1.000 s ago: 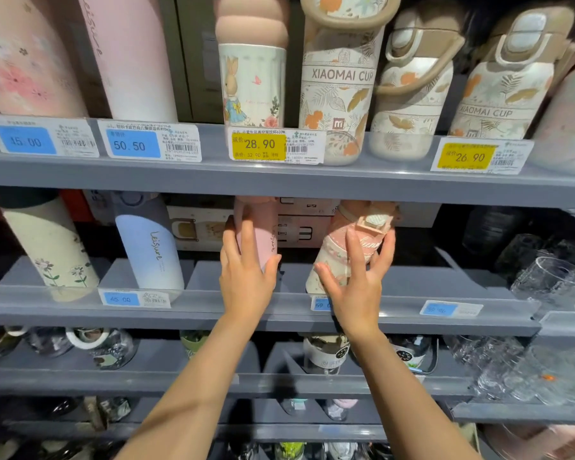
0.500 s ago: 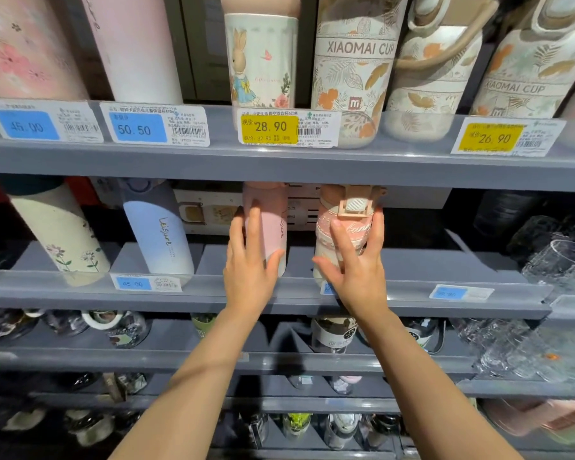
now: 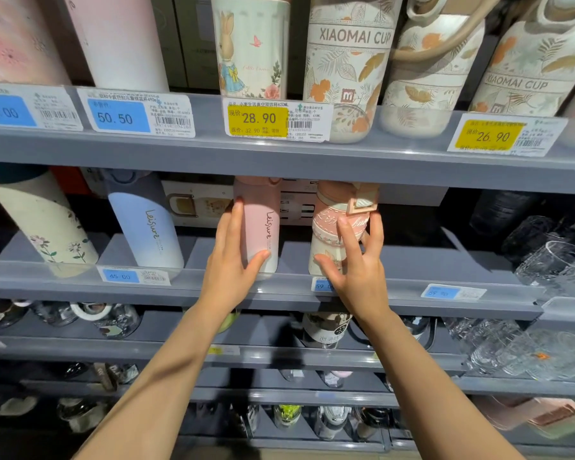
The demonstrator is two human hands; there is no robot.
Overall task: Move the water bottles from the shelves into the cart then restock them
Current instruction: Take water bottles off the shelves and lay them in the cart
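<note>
Fingers (image 3: 238, 224) of left hand (image 3: 228, 263) wrapping pink bottle (image 3: 261, 224), right hand (image 3: 359, 270) fingers spread, gripping cream-pink bottle (image 3: 329, 234)

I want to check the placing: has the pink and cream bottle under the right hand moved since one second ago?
Yes. The pink and cream bottle leaned right before; now it stands nearly upright behind the shelf rail, with the right hand on it.

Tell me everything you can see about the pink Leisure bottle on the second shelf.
The pink Leisure bottle is a tall, slim cylinder with a smooth matte finish, pink above and fading to white at the base. "Leisure" runs in dark script down its side. Its pink cap is partly hidden under the shelf above. It stands about upright behind the clear front lip of the grey shelf, right of a blue bottle of the same make. The left hand grips it, fingers on its left side, thumb across the lower front.
</note>
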